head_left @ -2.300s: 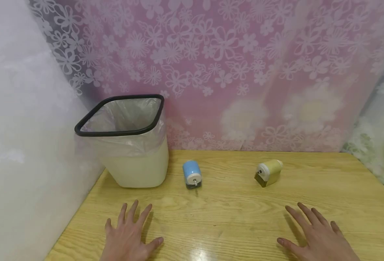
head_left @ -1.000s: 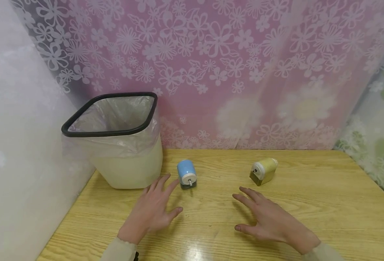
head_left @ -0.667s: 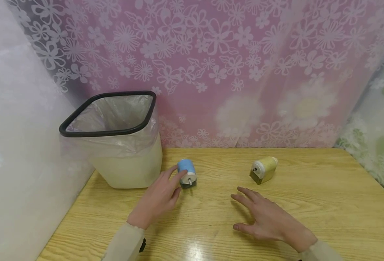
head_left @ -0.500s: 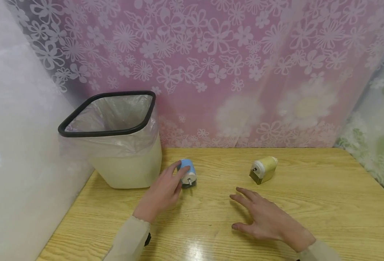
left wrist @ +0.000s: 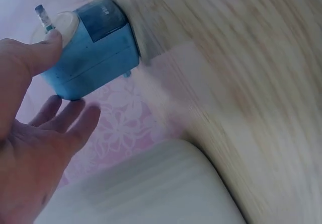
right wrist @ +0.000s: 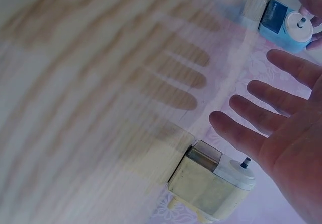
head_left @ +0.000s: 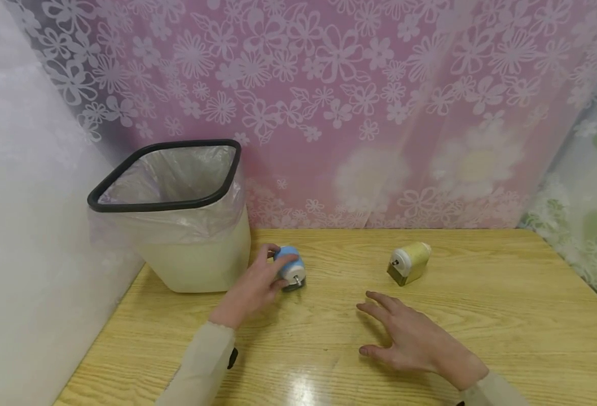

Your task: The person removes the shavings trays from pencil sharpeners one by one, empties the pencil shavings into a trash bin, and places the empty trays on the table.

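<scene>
A blue pencil sharpener with a white front, a metal shaft and a dark see-through drawer is on the table, right of the bin. My left hand holds it from its left side. In the left wrist view the thumb lies against the white front of the sharpener, and the other fingers curl by the blue body. My right hand hovers low over the table with fingers spread, holding nothing. Beyond it stands a yellow sharpener of the same kind, also seen in the right wrist view.
A pale waste bin with a black rim and a plastic liner stands at the back left. The wood-grain table meets a pink flowered curtain behind. Pale sheets hang at both sides.
My left hand has reached forward and right from the front of the table to the blue sharpener and taken hold of it. The right hand has moved forward and inward, then stayed nearly still.
</scene>
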`<state>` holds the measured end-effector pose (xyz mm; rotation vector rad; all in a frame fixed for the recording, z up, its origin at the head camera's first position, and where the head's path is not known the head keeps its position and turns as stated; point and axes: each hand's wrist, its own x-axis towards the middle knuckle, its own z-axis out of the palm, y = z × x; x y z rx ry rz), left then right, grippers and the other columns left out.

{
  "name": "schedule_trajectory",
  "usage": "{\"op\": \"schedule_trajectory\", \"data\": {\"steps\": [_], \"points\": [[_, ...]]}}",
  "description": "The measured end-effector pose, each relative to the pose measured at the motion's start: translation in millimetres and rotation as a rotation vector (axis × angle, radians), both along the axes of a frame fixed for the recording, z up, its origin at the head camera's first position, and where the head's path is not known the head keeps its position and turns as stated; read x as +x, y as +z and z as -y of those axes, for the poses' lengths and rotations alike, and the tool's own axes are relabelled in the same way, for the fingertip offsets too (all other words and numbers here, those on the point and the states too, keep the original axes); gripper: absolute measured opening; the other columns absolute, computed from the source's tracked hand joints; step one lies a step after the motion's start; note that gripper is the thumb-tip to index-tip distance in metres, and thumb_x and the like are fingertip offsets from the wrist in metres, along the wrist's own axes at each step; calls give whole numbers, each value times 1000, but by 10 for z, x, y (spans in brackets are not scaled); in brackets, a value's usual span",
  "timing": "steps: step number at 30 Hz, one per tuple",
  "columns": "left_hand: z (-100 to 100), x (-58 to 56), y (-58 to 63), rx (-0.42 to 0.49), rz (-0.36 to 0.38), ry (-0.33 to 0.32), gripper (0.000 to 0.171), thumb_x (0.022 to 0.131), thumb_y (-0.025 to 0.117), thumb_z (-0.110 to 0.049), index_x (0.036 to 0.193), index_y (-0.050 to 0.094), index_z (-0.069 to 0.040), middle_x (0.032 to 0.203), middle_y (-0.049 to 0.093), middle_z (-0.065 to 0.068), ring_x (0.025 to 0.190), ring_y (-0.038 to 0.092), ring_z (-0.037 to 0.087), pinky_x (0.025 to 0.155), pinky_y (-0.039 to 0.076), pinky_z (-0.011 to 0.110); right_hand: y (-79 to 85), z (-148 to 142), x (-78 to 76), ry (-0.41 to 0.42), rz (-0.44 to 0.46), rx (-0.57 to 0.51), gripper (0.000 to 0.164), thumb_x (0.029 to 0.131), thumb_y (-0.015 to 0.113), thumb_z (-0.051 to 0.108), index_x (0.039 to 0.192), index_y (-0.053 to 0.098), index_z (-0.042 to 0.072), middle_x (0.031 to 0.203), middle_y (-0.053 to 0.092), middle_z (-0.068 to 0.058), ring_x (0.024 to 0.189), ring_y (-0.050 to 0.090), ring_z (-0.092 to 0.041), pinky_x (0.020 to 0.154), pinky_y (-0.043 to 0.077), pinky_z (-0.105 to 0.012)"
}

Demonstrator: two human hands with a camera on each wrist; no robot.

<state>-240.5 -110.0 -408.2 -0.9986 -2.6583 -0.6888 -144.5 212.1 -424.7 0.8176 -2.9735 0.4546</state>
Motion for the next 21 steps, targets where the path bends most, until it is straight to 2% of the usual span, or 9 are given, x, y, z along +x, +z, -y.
{"op": "schedule_trajectory", "data": {"steps": [4, 9, 12, 14, 17, 21], "points": [[-12, -14, 1, -1, 17, -9, 50, 93, 75, -16, 139, 56, -15, 140, 42, 28, 117, 61, 38, 92, 57, 45, -2, 16, -10, 1, 6, 2, 75, 88, 68, 65, 143, 57, 15, 152, 50, -21, 130, 57, -45, 92, 55, -60], [-30, -2, 16, -31, 2, 45, 53, 92, 77, -27, 139, 56, -18, 143, 46, 27, 119, 59, 42, 94, 55, 50, -17, 29, -43, 5, -11, -1, 73, 88, 71, 61, 142, 58, 14, 151, 50, -22, 130, 57, -45, 92, 55, -59], [-29, 24, 33, -60, 12, 90, 56, 90, 79, -33, 139, 56, -19, 134, 54, 22, 111, 63, 37, 90, 56, 47, -34, 36, -46, 10, 13, -6, 73, 88, 71, 60, 143, 58, 13, 152, 49, -22, 131, 57, -46, 92, 55, -60], [-33, 32, 47, -82, 16, 118, 59, 88, 81, -36, 139, 57, -19, 124, 59, 18, 99, 65, 30, 83, 57, 42, -39, 37, -42, 10, 24, -3, 74, 89, 70, 61, 143, 58, 13, 152, 49, -22, 131, 56, -46, 92, 55, -60], [-47, 15, 81, -119, 21, 164, 64, 85, 84, -41, 139, 58, -17, 112, 58, 12, 86, 59, 22, 76, 55, 38, -37, 29, -41, 11, 13, 3, 75, 89, 69, 62, 142, 58, 12, 151, 50, -22, 130, 57, -46, 91, 55, -60], [-63, -47, 130, -188, 57, 208, 68, 81, 86, -47, 137, 61, -16, 109, 55, 11, 90, 52, 22, 79, 51, 42, -31, 22, -50, 9, -8, 8, 74, 89, 69, 63, 141, 59, 12, 151, 51, -21, 130, 57, -45, 92, 55, -59]]}}
